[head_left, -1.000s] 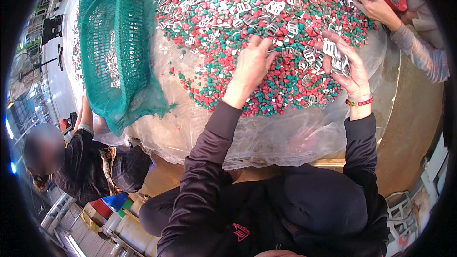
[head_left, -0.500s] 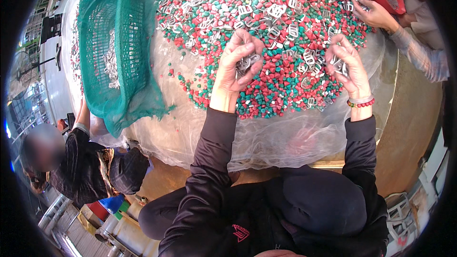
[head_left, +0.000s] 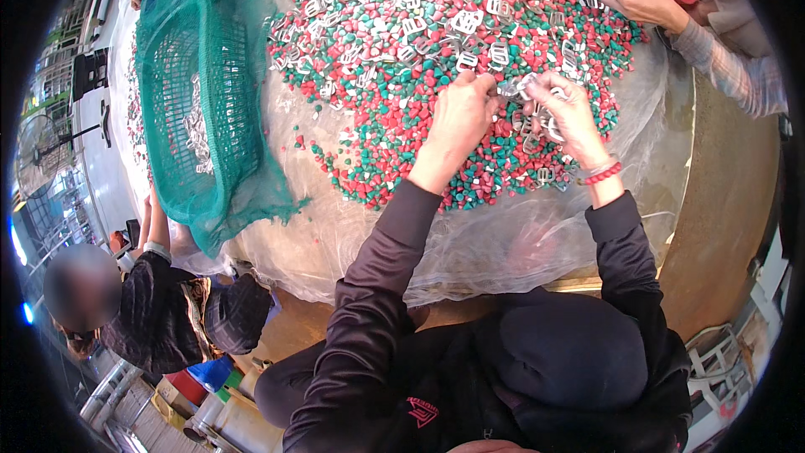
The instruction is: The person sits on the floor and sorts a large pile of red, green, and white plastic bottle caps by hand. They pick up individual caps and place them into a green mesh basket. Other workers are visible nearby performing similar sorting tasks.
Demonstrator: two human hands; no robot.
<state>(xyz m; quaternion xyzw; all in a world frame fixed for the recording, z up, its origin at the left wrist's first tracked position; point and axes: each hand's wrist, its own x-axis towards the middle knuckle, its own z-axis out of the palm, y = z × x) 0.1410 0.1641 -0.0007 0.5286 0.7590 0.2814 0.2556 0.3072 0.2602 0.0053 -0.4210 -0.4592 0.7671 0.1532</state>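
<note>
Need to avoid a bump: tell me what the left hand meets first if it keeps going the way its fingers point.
Likely the metal buckles held by the right hand: the left hand points up and right at them, almost touching. Depth is unclear.

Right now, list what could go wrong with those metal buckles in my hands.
1. The left hand and right hand share a bunch of metal buckles; one could slip back into the red and green pellets.
2. Pellets lie near the plastic sheet edge and might roll off.
3. A co-worker's hand works close by; arms could bump.
</note>
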